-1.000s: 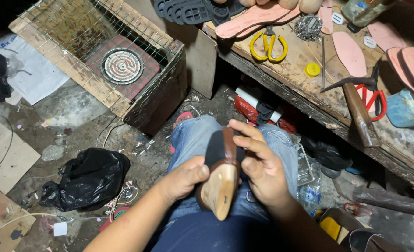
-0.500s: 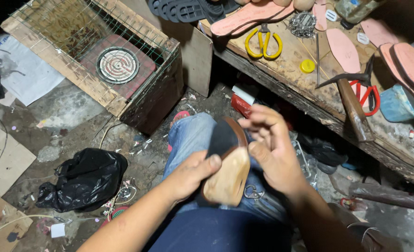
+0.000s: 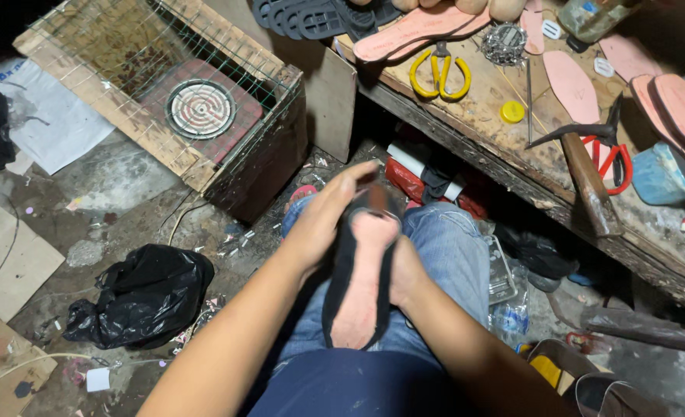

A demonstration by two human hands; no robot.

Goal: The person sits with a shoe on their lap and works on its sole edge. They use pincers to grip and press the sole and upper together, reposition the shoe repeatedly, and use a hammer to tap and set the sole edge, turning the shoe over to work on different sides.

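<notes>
— What is on the left? 
— A black bag (image 3: 137,297) on the floor and a wire-covered wooden box (image 3: 164,100). 
— And the hands? 
— The left hand (image 3: 328,224) wraps its fingers around the shoe (image 3: 358,282) over the lap; the right hand (image 3: 406,272) supports it from below, fingers hidden. 
— Is it finished? 
— I think not; the pink insole sits inside, but the hammer (image 3: 586,174) waits on the table (image 3: 504,147).

Cobbler's workshop; workbench (image 3: 504,147) with insoles (image 3: 570,81), hammer (image 3: 586,174), scissors (image 3: 440,72)
</notes>
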